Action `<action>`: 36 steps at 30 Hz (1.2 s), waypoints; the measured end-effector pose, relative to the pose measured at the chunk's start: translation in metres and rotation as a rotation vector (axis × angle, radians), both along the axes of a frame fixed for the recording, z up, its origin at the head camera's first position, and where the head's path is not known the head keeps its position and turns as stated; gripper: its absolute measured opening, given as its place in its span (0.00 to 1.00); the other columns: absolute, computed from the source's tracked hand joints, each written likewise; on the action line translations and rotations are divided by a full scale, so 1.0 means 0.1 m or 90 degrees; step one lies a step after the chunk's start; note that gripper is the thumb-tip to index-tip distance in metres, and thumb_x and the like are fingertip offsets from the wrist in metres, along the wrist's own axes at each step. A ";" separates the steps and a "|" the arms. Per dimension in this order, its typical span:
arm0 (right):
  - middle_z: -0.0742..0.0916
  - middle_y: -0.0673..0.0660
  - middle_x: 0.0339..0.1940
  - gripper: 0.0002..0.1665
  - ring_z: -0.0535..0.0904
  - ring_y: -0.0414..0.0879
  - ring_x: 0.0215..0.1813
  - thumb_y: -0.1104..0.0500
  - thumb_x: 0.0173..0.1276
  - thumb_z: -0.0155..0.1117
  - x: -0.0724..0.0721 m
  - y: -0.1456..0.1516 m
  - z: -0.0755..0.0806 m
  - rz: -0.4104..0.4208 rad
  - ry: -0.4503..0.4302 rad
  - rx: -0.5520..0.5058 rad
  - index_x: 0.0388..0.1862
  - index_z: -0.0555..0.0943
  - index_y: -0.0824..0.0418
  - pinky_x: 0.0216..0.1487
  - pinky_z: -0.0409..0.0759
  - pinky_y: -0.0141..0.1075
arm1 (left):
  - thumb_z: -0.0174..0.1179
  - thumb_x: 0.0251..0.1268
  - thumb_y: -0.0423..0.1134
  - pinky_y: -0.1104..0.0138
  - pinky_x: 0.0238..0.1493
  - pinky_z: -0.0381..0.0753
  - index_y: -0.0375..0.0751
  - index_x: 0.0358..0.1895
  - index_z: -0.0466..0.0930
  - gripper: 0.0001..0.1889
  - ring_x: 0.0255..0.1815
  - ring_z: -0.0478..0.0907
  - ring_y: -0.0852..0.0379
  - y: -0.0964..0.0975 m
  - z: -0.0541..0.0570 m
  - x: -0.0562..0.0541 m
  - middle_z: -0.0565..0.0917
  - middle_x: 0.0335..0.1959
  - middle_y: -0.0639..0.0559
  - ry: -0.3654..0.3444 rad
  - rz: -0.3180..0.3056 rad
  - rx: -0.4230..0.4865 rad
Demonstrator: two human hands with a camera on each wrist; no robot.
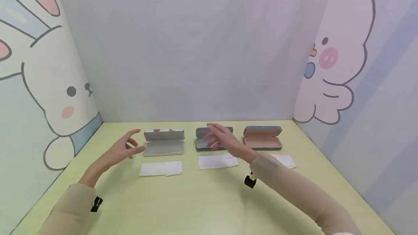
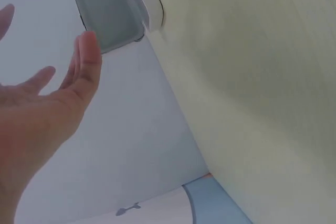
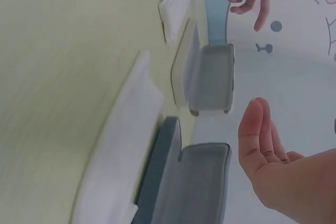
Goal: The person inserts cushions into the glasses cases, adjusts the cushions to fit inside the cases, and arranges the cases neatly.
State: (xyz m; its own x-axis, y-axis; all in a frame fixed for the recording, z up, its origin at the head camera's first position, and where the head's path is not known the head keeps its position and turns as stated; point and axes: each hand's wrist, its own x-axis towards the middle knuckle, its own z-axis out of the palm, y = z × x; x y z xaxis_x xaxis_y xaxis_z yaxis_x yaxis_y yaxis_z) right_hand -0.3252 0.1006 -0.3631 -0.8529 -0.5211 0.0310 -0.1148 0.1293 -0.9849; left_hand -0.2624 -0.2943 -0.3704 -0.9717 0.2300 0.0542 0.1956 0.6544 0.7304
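Three glasses cases stand with lids raised along the back of the table: a white one (image 1: 164,148) at left, a dark grey one (image 1: 203,143) in the middle and a dark one with a pinkish-brown lining (image 1: 262,141) at right. My left hand (image 1: 123,149) hovers just left of the white case, fingers loosely spread and holding nothing. Over the middle case is my right hand (image 1: 226,140), its fingers relaxed and empty, partly hiding that case. A folded white cloth lies in front of each case: left (image 1: 160,168), middle (image 1: 217,161) and right (image 1: 285,160), the last partly behind my right forearm.
The light yellow-green table (image 1: 183,206) meets a plain pale back wall (image 1: 196,53). Side panels carry a cartoon rabbit (image 1: 55,93) at left and a white cartoon figure (image 1: 346,39) at right. A small black device (image 1: 250,181) hangs beneath my right wrist.
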 end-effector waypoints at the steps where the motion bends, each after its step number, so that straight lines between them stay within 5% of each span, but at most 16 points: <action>1: 0.76 0.73 0.61 0.35 0.85 0.50 0.38 0.42 0.76 0.47 0.01 -0.04 -0.04 0.008 -0.029 -0.011 0.75 0.59 0.56 0.40 0.86 0.43 | 0.58 0.67 0.51 0.62 0.41 0.81 0.44 0.77 0.41 0.44 0.42 0.79 0.46 -0.04 -0.01 0.01 0.72 0.53 0.35 -0.034 -0.016 0.026; 8: 0.76 0.73 0.60 0.34 0.86 0.47 0.36 0.45 0.76 0.49 0.13 -0.28 -0.28 0.066 -0.157 -0.047 0.75 0.57 0.56 0.40 0.86 0.42 | 0.55 0.71 0.39 0.53 0.48 0.85 0.51 0.77 0.32 0.43 0.43 0.80 0.37 -0.28 -0.15 0.05 0.73 0.52 0.29 -0.267 -0.142 0.187; 13: 0.78 0.74 0.59 0.35 0.86 0.47 0.32 0.48 0.75 0.52 0.26 -0.43 -0.44 0.080 -0.189 -0.034 0.75 0.56 0.57 0.36 0.86 0.40 | 0.51 0.72 0.32 0.49 0.51 0.83 0.51 0.76 0.29 0.43 0.42 0.83 0.45 -0.35 -0.25 0.08 0.79 0.45 0.38 -0.362 -0.196 0.261; 20: 0.86 0.68 0.47 0.39 0.84 0.46 0.24 0.53 0.71 0.60 0.45 -0.62 -0.63 0.049 -0.218 0.012 0.75 0.55 0.58 0.24 0.83 0.35 | 0.52 0.71 0.31 0.51 0.51 0.83 0.51 0.75 0.29 0.43 0.38 0.85 0.52 -0.33 -0.43 0.12 0.81 0.44 0.40 -0.421 -0.156 0.355; 28: 0.88 0.64 0.40 0.41 0.82 0.44 0.19 0.60 0.65 0.65 0.48 -0.71 -0.70 0.022 -0.215 0.039 0.73 0.57 0.58 0.16 0.76 0.31 | 0.47 0.73 0.28 0.55 0.54 0.82 0.50 0.74 0.25 0.41 0.41 0.86 0.53 -0.31 -0.55 0.19 0.83 0.45 0.38 -0.481 -0.153 0.477; 36: 0.89 0.66 0.38 0.41 0.82 0.44 0.17 0.66 0.62 0.66 0.49 -0.80 -0.72 0.012 -0.231 0.025 0.72 0.60 0.59 0.15 0.77 0.31 | 0.46 0.75 0.31 0.60 0.51 0.84 0.47 0.74 0.22 0.41 0.43 0.87 0.52 -0.25 -0.55 0.20 0.86 0.44 0.40 -0.499 -0.162 0.489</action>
State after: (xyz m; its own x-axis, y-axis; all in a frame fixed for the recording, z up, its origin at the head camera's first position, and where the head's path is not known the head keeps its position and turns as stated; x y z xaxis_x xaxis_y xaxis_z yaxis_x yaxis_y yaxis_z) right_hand -0.2759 0.0211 -0.4353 -0.7948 -0.5317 -0.2924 0.2383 0.1698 -0.9562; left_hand -0.2425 -0.3192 -0.4257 -0.7291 0.5951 -0.3381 -0.4306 -0.0149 0.9024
